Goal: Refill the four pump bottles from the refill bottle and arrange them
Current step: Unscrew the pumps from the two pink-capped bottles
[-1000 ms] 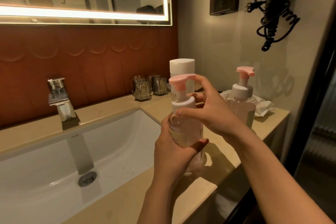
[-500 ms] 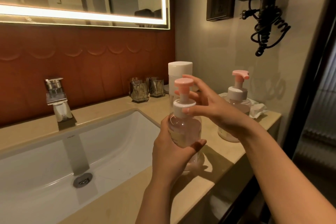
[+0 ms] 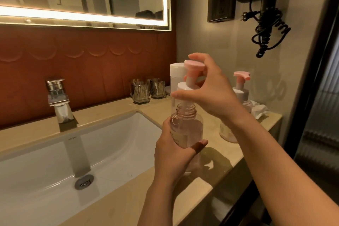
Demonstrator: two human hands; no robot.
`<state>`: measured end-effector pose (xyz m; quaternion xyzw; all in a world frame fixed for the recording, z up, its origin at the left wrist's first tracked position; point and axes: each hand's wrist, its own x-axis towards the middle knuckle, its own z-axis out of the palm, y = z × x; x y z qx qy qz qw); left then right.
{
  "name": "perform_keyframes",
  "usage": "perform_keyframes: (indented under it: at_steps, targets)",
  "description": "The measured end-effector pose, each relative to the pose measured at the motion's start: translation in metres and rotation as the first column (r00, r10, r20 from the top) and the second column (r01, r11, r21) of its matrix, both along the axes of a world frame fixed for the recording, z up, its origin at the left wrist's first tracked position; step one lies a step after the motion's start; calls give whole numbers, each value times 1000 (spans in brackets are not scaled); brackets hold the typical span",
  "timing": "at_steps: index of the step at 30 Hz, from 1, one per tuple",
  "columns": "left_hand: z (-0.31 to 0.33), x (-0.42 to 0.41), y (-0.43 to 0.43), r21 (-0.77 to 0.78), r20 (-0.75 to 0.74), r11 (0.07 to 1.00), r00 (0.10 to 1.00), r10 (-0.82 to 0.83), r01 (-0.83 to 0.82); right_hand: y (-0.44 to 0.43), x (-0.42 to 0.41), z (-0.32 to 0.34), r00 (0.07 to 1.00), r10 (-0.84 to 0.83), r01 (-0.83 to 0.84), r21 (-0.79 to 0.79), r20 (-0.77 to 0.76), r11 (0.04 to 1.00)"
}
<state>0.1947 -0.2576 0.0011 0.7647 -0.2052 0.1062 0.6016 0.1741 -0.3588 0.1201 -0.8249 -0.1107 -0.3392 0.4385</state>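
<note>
My left hand (image 3: 172, 156) grips a clear pump bottle (image 3: 187, 128) holding pinkish liquid, upright above the counter's front edge. Its threaded neck is open. My right hand (image 3: 211, 93) holds the pink-and-white pump head (image 3: 192, 77) lifted just above that neck. Behind them stands a tall white-capped refill bottle (image 3: 177, 77), mostly hidden. A second pump bottle (image 3: 240, 90) with a pink pump stands on the counter to the right, partly behind my right forearm.
A white sink (image 3: 73, 161) with a chrome faucet (image 3: 56, 97) lies to the left. Two glass tumblers (image 3: 146, 91) stand by the back wall. A crumpled white cloth (image 3: 260, 111) lies at the counter's right end. A hair dryer (image 3: 264, 11) hangs on the wall.
The pump head was twisted on the bottle and has now come off, raised clear of the neck by my right hand. The bottle stays in my left hand.
</note>
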Motion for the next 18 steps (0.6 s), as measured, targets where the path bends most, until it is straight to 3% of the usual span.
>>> perform_keyframes:
  at_steps: [8, 18]
  targets:
    - [-3, 2, 2, -4, 29, 1000, 1000, -1, 1, -14, 3, 27, 994, -32, 20, 109, 103, 994]
    - [-2, 0, 0, -7, 17, 1000, 1000, -12, 12, -35, 0, 64, 966, -121, 99, 102, 230, 990]
